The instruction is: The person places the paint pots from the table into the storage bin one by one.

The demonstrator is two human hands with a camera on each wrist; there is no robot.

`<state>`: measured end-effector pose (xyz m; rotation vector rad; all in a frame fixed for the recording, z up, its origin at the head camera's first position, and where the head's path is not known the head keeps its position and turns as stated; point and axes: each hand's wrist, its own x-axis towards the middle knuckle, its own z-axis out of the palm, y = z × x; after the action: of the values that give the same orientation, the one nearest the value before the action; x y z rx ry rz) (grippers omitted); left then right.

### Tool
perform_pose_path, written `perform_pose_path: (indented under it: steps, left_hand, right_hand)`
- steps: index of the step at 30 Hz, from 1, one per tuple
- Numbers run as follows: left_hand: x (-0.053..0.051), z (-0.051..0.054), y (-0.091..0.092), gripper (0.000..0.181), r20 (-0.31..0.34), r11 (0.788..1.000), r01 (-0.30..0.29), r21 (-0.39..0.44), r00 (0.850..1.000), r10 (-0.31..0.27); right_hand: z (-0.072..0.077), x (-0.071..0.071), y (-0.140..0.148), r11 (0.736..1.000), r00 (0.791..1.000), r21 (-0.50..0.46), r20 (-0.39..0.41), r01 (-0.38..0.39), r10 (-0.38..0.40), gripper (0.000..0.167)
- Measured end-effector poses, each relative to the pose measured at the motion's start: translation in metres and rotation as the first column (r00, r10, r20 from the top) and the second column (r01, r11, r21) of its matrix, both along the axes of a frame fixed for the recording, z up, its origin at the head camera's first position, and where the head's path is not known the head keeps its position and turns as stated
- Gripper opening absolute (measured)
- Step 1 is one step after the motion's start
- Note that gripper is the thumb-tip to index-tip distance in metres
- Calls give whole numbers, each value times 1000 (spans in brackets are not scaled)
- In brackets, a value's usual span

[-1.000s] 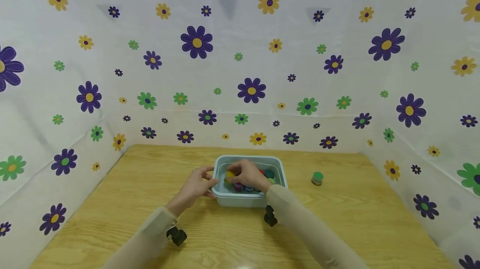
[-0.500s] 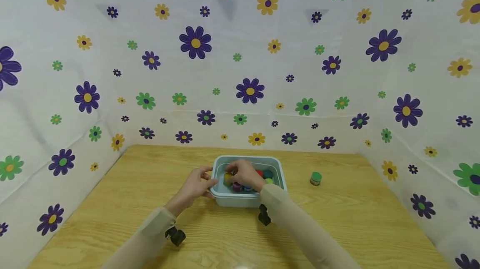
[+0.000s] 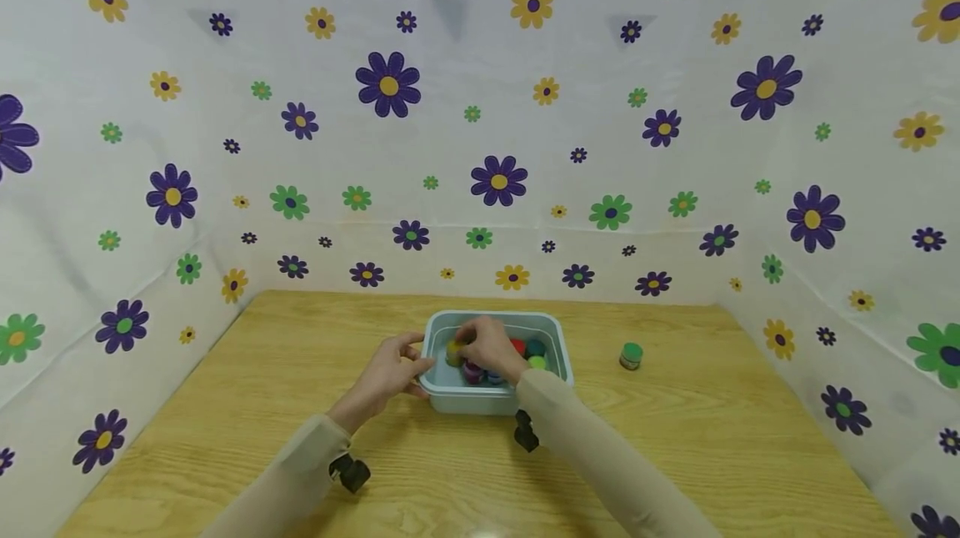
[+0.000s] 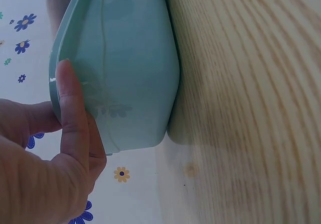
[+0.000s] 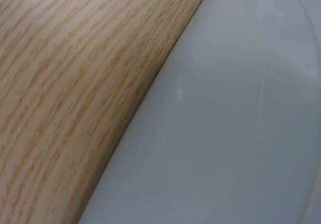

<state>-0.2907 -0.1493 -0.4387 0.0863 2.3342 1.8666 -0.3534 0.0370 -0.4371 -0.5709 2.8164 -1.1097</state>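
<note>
A light blue plastic bin [image 3: 480, 401] stands on the table, with several small round jars inside. My left hand [image 3: 390, 368] holds its left rim; the left wrist view shows the fingers of this hand [image 4: 55, 153] along the outer wall. Inside the bin, my right hand [image 3: 489, 348] pinches a small jar with a yellow lid [image 3: 453, 353] near the left end. A purple jar [image 3: 472, 372] sits just below that hand. To its right are a red lid [image 3: 519, 346], a dark teal lid [image 3: 536, 348] and a lime green lid [image 3: 537, 363]. The right wrist view shows only bin wall [image 5: 210, 133] and table.
A small jar with a green lid [image 3: 632, 356] stands alone on the wooden table [image 3: 675, 438], right of the bin. A white flower-print cloth [image 3: 450, 138] hangs behind the table and along both sides.
My right hand and the yellow-lidded jar have shifted slightly left and settled lower in the bin. My left hand keeps its place on the rim.
</note>
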Motion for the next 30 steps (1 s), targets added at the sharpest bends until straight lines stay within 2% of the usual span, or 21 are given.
perform_pose_path:
  steps: [7,12,18,23,30]
  left_hand:
    - [-2,2,3,54,10,1000,-12,-5,1000,12]
    - [-3,1,4,53,12,1000,-9,-6,1000,10]
    - [-4,0,5,53,11,1000,-5,1,1000,5]
    - [-5,1,5,54,17,1000,-11,0,1000,11]
    - [-2,0,0,54,18,1000,-11,5,1000,11]
  right_hand:
    - [3,1,7,997,998,-77,66,19,-14,21]
    - [5,2,18,987,995,-159,96,-6,22,21]
    - [9,0,35,980,988,-197,145,-28,58,24]
    - [15,-3,53,975,977,-209,181,-74,113,29]
    - [26,-1,77,956,962,-246,181,-159,206,33]
